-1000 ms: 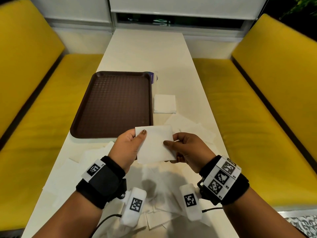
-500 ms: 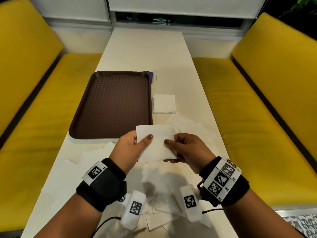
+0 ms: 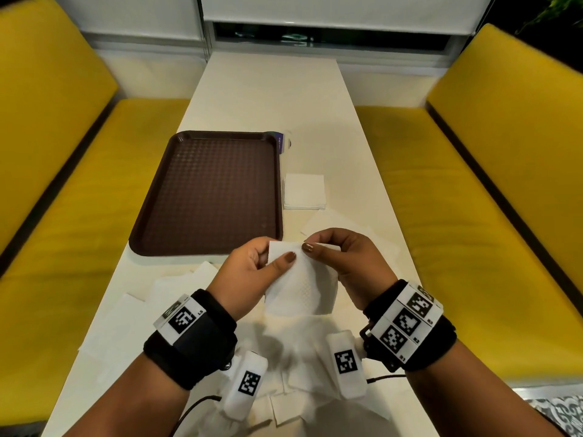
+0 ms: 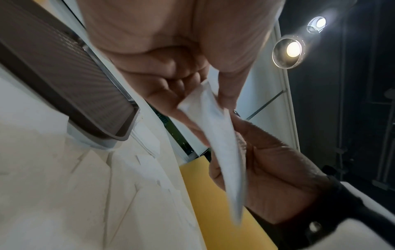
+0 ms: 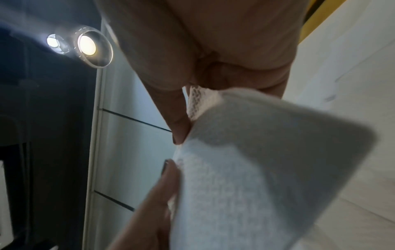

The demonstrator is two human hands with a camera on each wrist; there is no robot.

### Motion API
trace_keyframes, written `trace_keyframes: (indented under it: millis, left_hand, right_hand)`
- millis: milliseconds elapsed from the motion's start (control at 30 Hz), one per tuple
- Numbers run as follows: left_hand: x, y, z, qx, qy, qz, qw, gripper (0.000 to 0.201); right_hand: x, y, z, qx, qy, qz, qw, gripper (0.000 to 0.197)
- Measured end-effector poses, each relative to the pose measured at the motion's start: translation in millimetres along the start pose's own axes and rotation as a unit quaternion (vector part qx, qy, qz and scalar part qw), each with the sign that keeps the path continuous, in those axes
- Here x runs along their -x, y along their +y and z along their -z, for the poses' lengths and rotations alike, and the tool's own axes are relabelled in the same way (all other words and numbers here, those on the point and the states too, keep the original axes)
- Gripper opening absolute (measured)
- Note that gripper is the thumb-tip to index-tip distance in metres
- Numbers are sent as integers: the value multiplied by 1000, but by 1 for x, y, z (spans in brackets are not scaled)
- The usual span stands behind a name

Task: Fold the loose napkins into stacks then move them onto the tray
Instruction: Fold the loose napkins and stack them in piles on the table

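Mid-fold: my left hand [image 3: 249,272] and right hand [image 3: 340,260] both pinch one napkin [image 3: 303,285] at lower centre. Next I'd crease it, then add to stack [image 3: 304,192] beside tray [image 3: 151,228].

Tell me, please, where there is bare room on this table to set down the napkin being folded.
The brown tray holds nothing, so its whole floor is free. The white table beyond it, toward the window, is bare too. Loose napkins crowd the near end, under both wrists. The folded stack sits right of the tray.
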State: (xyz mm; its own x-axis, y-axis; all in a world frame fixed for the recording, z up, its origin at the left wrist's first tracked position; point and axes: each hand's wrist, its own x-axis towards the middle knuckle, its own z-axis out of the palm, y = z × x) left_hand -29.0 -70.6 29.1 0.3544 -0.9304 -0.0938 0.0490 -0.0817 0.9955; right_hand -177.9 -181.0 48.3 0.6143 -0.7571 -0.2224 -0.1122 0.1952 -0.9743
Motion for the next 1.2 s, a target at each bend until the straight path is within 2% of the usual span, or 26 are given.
trace_keyframes:
  millis: [133,300,433,533,600,700,833,933,1067,1200]
  left_hand:
    - [-5,4,2,-32,51,-47,997,24]
    - [-9,4,1,-56,39,-50,996,30]
    - [-9,5,1,-57,25,-18,998,14]
    - [-11,6,1,-68,19,-23,997,24]
    - [-12,7,3,-70,28,-34,997,18]
    - [-16,9,8,-64,34,-37,997,9]
    - [-22,12,7,-27,40,-19,999,22]
    - [-27,12,3,-5,55,-10,998,17]
    - [-31,8,2,20,79,0,997,28]
    - [-37,7,1,38,80,5,996,29]
  right_hand:
    - [0,3,-3,31,1,16,999,4]
    - [0,1,-4,66,-4,37,997,8]
    - [0,-1,-2,95,-12,43,994,12]
    - [-1,-2,4,104,-24,38,994,8]
    - [-2,-4,11,114,-27,35,993,7]
    - [-4,-7,27,104,-31,25,994,10]
    - [-6,-11,39,85,-32,25,996,8]
    - [-10,-10,43,82,-24,30,996,7]
    - [-16,-6,47,51,-21,18,998,6]
    - [-22,-3,51,5,-20,13,1000,7]
